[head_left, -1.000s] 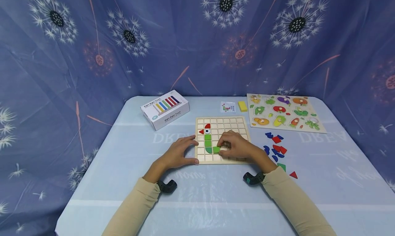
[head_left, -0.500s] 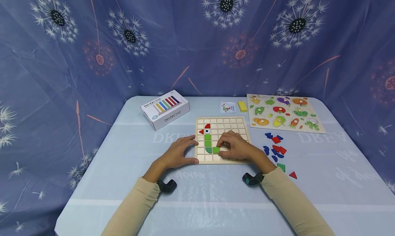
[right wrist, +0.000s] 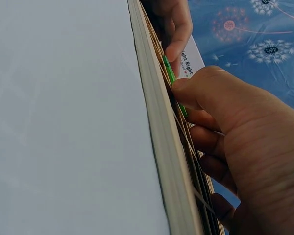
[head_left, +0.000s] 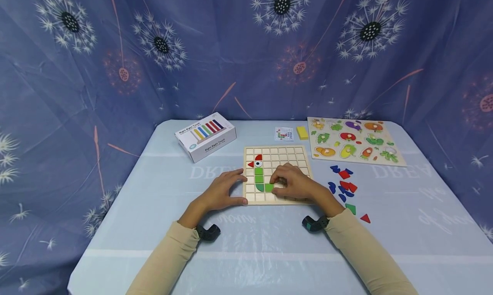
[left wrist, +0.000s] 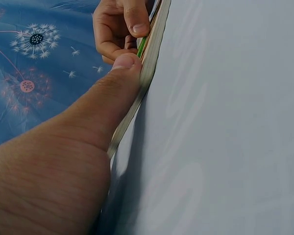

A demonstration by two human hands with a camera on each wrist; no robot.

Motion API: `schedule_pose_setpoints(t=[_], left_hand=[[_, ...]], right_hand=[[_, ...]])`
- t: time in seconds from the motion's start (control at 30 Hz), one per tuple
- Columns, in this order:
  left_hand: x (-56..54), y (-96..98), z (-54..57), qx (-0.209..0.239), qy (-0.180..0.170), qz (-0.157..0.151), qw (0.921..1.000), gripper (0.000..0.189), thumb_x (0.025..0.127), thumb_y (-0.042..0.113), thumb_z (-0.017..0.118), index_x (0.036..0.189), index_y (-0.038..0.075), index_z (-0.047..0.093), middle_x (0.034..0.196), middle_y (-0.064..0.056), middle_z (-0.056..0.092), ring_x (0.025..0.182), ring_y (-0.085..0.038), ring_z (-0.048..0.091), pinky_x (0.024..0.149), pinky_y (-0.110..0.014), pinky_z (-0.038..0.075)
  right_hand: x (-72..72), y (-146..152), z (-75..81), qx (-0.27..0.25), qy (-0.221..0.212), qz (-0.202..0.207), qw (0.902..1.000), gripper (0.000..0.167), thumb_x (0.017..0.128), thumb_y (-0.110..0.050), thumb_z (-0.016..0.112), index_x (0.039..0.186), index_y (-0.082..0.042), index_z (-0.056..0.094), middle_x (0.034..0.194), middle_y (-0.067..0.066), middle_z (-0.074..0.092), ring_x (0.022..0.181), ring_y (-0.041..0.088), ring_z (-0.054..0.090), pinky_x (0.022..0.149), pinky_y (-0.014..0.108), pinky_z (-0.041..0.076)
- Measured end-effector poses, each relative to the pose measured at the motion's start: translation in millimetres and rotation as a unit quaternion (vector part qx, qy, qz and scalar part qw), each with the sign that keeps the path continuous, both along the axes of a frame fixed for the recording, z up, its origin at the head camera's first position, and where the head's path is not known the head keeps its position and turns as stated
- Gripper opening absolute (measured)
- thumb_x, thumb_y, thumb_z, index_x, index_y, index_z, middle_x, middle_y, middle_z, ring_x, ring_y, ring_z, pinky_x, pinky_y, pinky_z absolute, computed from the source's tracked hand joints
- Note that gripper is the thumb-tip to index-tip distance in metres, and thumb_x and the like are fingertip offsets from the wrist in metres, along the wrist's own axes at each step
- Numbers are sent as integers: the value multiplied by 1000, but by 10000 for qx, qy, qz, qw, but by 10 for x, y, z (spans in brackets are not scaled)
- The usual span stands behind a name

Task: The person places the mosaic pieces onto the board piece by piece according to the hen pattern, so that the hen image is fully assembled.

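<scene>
A wooden grid board [head_left: 289, 150] lies on the table between the hands. My left hand [head_left: 220, 192] touches its left edge, fingers spread, the thumb at the near corner. Over the board, my right hand [head_left: 294, 183] pinches a light green square tile [head_left: 268, 187] between thumb and forefinger. That tile sits beside a dark green rounded tile [head_left: 259, 187]. Above this, two light green squares [head_left: 259, 175] form a column, topped by an eye tile [head_left: 258, 164], a red triangle [head_left: 250, 164] and a red curved tile [head_left: 259, 157]. In the right wrist view, the thumb [right wrist: 188, 90] covers part of the green tile.
Loose blue, red and green tiles [head_left: 344, 174] lie right of the board, with a red triangle [head_left: 365, 218] nearer. Behind are a pattern card [head_left: 284, 134], a yellow block [head_left: 302, 133], a vegetable puzzle [head_left: 356, 141] and a white box [head_left: 206, 136].
My right hand has drawn the light green tile very slightly left, against the dark green one. The left hand stays at the board's edge.
</scene>
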State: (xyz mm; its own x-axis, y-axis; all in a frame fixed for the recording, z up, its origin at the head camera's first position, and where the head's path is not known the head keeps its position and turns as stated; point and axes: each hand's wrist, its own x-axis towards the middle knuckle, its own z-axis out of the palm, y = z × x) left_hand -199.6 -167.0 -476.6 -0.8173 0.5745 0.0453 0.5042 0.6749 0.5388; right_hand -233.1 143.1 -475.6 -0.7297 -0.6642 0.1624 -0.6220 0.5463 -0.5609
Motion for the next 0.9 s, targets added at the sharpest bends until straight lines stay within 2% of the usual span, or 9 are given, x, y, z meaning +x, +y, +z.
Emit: schedule_pose_setpoints(t=[0.2,0.43,0.53,0.7,0.8,0.9], left_hand=[[2,1,16,24,-38,2,10000,70,83,50,81,140,19,55,163,-6,32,147,-30,29,117,-53,24],[17,7,17,48,-17,4,10000,70,83,50,81,140,19,55,162,-6,32,147,-31,30,117,-53,24],[21,8,15,41,-2,-12,10000,70,84,50,81,140,18,55,162,-7,32,147,-31,29,117,-53,24],[23,12,19,100,-28,-30,9999,70,84,48,81,140,17,55,162,-7,32,147,-31,29,117,-53,24],[22,9,20,103,-52,-41,9999,70,84,50,81,140,18,55,162,-7,32,147,-32,29,117,-54,24],[17,-5,16,88,-12,-32,10000,70,83,51,81,140,18,54,162,-6,33,146,-31,30,116,-54,25]], right_hand=[[5,-3,12,-23,45,33,10000,20,84,-29,84,98,-28,70,98,-15,63,97,11,49,89,39,38],[31,47,108,124,-306,-8,9995,25,86,-29,82,109,-25,71,105,-14,64,98,11,51,90,36,44],[38,132,167,18,-289,108,9995,27,88,-27,81,112,-20,71,108,-10,64,100,13,52,90,36,46],[87,416,312,-262,60,320,9991,27,90,-21,79,113,-10,71,109,2,66,100,21,57,87,43,49],[165,665,385,-278,169,223,9992,27,89,-19,80,112,-7,71,107,5,67,100,25,60,85,48,51],[261,930,421,-141,185,-53,9997,28,88,-17,81,111,-8,71,106,3,67,100,24,62,84,49,53]])
